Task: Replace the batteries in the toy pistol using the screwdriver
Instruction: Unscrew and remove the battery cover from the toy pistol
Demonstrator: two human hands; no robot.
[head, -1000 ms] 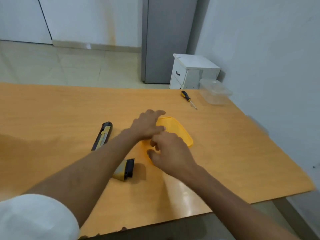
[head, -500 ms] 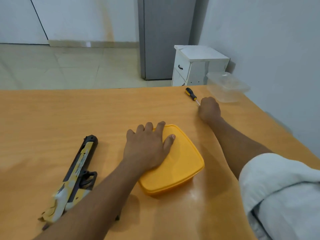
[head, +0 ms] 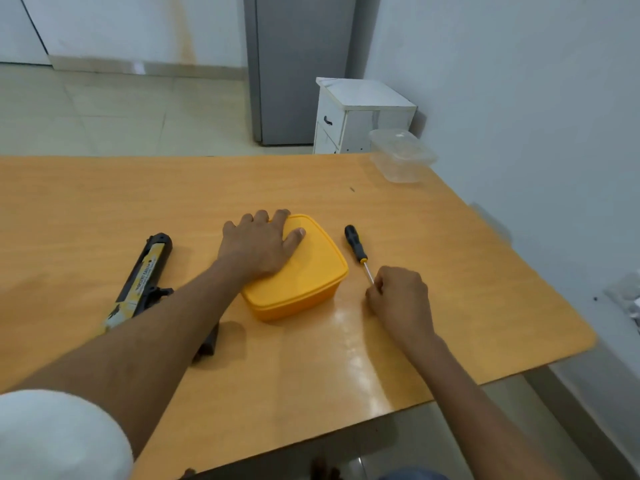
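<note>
Pinching the metal shaft of the screwdriver (head: 357, 250), the right hand (head: 398, 299) now sits at lower right of centre with fingers curled; half a second ago it was reaching to the far right of the table (head: 450, 271) where the tool lay. The screwdriver has come close beside the yellow box (head: 311, 275), black handle pointing away. Judgement: tool fetched, screw work can begin soon. Left hand (head: 259, 247) lies flat, fingers straight, on the box's shut lid, as before; contents not visible. Toy pistol (head: 145, 271) lies left of centre, partly under the left forearm, untouched. Clear tub (head: 401, 157), upper right, appears empty.
</note>
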